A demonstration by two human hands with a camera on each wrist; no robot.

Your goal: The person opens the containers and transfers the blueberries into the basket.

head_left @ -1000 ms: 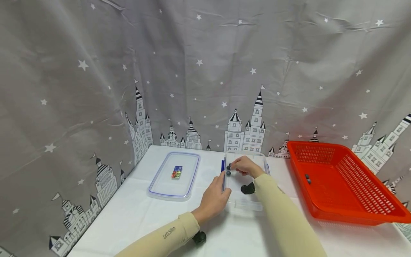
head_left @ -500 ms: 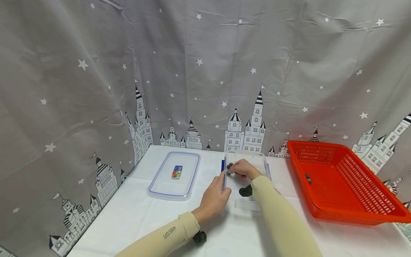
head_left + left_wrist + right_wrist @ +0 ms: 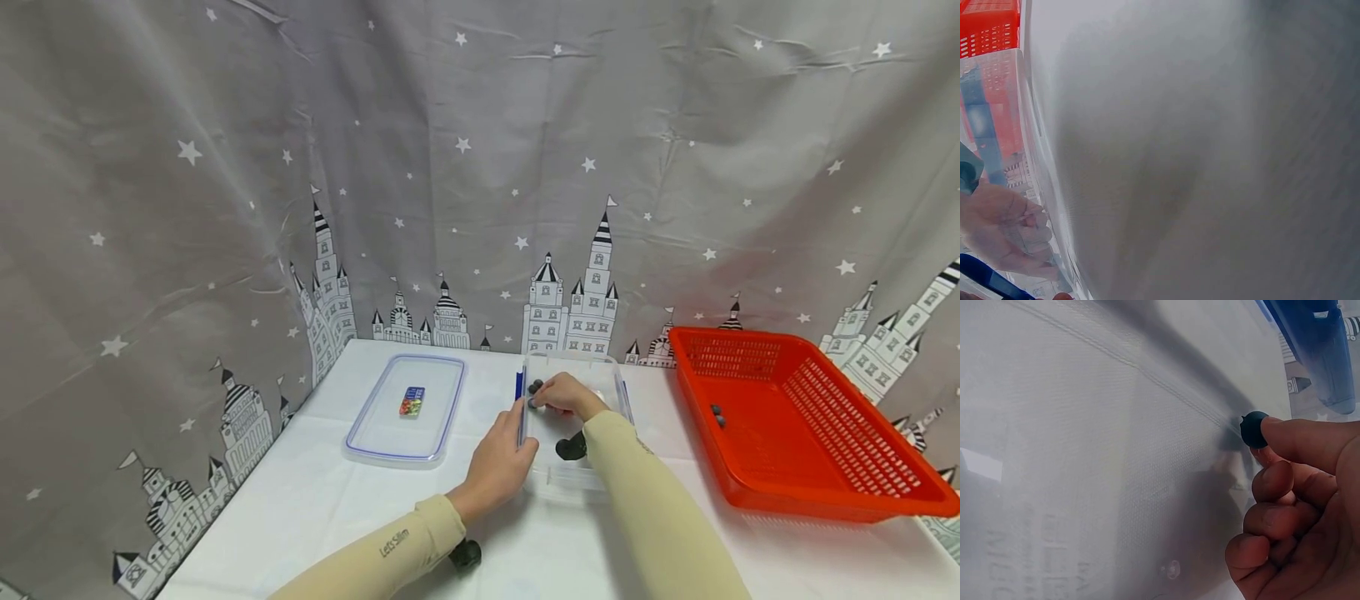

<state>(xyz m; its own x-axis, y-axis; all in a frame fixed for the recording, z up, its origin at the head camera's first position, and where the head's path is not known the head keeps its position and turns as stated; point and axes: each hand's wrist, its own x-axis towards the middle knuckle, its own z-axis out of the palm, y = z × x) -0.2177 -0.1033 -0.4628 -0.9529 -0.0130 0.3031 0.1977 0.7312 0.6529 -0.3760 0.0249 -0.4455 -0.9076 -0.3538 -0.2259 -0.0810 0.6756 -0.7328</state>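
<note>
Apparently at placing, the right hand pinches a berry inside the left edge of the box, which the left hand grips; next likely calls for gentle release.

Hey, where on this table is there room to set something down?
The white table is bare in front of the lid, left of the left sleeve. Narrower strips lie between lid and clear container, and between container and red basket, whose floor is mostly bare. The container's left side is crowded: berries, left hand and right hand.
</note>
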